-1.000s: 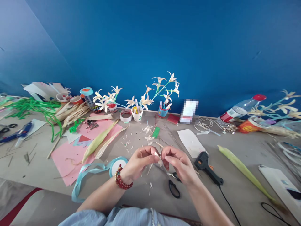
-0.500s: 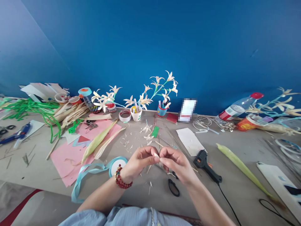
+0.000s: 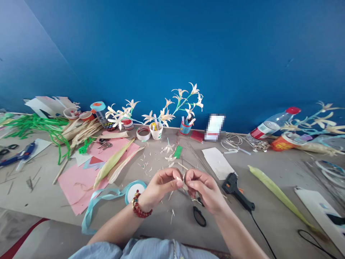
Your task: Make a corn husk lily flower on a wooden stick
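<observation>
Between thumb and forefinger, my left hand (image 3: 165, 185) pinches a small white petal-like piece (image 3: 179, 178) over the middle of the table. Just to its right is my right hand (image 3: 201, 187), with thumb and forefinger pressed together; what they hold, if anything, is too small to make out. A narrow gap separates the fingertips of the two hands. Black-handled scissors (image 3: 199, 216) lie below my right hand, partly covered by it. White scraps (image 3: 146, 166) and small pale flowers (image 3: 168, 148) are scattered beyond the hands.
A black glue gun (image 3: 237, 190) lies to the right, near a green husk (image 3: 277, 190). Blue ribbon (image 3: 93, 205) and pink paper (image 3: 72, 190) are at left. Cups with pale flowers (image 3: 156, 132), a tilted bottle (image 3: 269, 127) and a phone (image 3: 214, 127) line the blue wall.
The fingertips of my right hand have moved slightly to the right, away from my left hand. The white piece is still in my left fingers.
</observation>
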A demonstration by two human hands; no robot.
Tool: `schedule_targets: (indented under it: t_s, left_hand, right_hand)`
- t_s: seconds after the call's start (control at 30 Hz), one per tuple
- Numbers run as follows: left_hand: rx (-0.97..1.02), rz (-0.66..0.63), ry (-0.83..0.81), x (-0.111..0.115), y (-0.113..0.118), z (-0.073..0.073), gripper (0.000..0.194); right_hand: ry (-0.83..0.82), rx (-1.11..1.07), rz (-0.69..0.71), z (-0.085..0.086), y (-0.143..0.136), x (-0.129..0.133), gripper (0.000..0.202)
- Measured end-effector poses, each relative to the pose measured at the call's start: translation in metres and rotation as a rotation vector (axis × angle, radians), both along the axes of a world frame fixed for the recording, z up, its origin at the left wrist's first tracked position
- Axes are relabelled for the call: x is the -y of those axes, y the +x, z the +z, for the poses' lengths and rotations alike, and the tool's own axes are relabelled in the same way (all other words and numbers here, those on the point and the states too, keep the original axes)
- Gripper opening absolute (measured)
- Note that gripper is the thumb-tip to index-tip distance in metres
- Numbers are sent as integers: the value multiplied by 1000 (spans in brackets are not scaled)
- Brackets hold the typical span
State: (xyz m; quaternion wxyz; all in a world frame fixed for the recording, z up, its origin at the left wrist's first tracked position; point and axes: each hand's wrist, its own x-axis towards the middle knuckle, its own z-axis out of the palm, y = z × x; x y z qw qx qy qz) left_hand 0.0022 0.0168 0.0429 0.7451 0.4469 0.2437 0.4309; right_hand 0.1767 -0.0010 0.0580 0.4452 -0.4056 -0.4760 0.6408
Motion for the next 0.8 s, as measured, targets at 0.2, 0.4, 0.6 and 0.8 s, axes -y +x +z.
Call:
schedule_targets:
  t_s: [0.2,0.4,0.6,0.8]
  left_hand:
    - [49,38,-36,1,1,0,14]
    - [182,83,-212,-7,1,-3,19]
    - [30,-32,-116,-8,-2,4,19]
    - [100,-153,-327,1,-7,5,18]
  right_hand:
    - [52,48,5,-3,-2,4,22]
    - [55,-124,-19,-11,-4,7,22]
    - [44,-66,21,-10,0,6,25]
    - [7,-125,47,-16,4,10,29]
